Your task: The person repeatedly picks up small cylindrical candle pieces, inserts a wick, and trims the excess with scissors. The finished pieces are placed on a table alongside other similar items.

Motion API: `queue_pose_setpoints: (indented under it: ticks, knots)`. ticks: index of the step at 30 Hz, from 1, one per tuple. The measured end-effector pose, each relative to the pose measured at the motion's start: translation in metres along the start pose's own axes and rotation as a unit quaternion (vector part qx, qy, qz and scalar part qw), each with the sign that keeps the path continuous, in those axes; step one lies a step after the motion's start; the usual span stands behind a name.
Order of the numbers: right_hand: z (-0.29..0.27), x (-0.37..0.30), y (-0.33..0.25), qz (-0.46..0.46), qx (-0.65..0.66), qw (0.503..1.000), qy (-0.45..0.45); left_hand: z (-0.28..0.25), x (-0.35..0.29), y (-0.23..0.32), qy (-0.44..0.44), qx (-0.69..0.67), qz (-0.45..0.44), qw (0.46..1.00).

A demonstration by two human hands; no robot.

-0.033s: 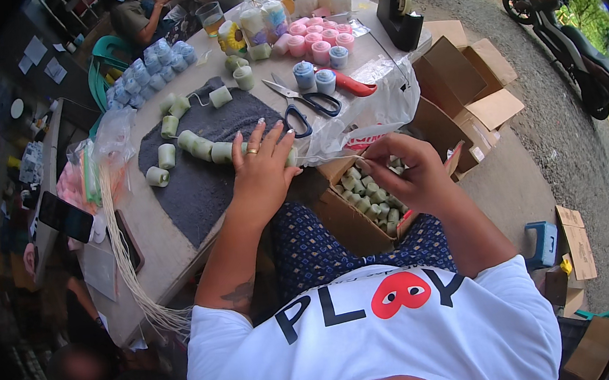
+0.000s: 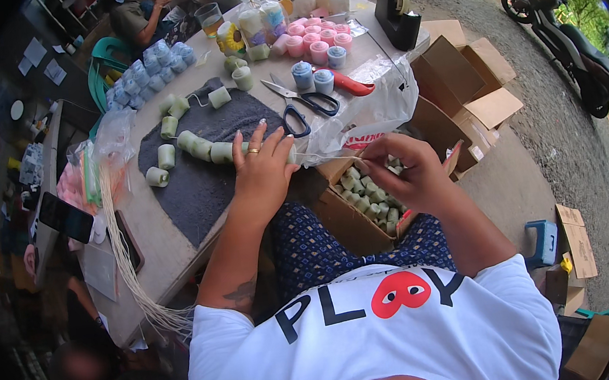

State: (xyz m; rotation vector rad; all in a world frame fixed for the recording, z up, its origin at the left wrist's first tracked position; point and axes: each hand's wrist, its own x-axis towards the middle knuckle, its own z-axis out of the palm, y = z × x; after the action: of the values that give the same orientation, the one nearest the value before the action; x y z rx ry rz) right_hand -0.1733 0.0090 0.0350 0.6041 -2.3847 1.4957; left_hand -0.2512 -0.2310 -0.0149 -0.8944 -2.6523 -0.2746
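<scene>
My left hand point(image 2: 261, 168) lies palm down with its fingers spread over one end of a row of pale green candles point(image 2: 200, 149) on a dark grey cloth point(image 2: 180, 207). From the covered end of that row a thin white wick point(image 2: 327, 161) runs to the right. My right hand point(image 2: 405, 172) pinches the wick between thumb and fingers, above an open cardboard box of pale green candles point(image 2: 376, 205). Several loose green candles point(image 2: 166, 156) rest around the cloth. Blue-handled scissors point(image 2: 299, 105) lie beyond my left fingertips.
A crumpled clear plastic bag point(image 2: 388, 103) covers the table edge near a red-handled tool point(image 2: 354, 84). Pink candles point(image 2: 318, 51) and a black tape dispenser point(image 2: 398, 17) stand farther back. A bundle of white wicks point(image 2: 121, 246) hangs off the left side.
</scene>
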Motion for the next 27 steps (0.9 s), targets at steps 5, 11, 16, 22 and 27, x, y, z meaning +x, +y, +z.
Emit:
queue_pose_setpoints:
  ticks: [5, 11, 16, 22, 27]
  knots:
    - [0.002, 0.000, -0.007, -0.002, 0.036, 0.999, -0.006, 0.009, 0.000, 0.002, -0.011, 0.006, 0.012, 1.000]
    - [0.006, 0.001, 0.004, 0.075, 0.178, 0.981, -0.028, -0.014, 0.008, 0.009, 0.171, -0.196, 0.000, 0.966]
    - [0.036, 0.013, 0.026, 0.104, 0.256, 0.961, -0.024, -0.052, -0.002, 0.036, 0.246, -0.279, 0.022, 0.928]
    - [0.075, 0.031, 0.004, -0.044, 0.198, 0.978, -0.042, -0.065, -0.015, 0.053, 0.283, -0.301, 0.046, 0.910]
    - [0.086, 0.039, 0.014, -0.199, 0.038, 0.979, -0.011, -0.070, -0.022, 0.052, 0.268, -0.307, 0.041, 0.912]
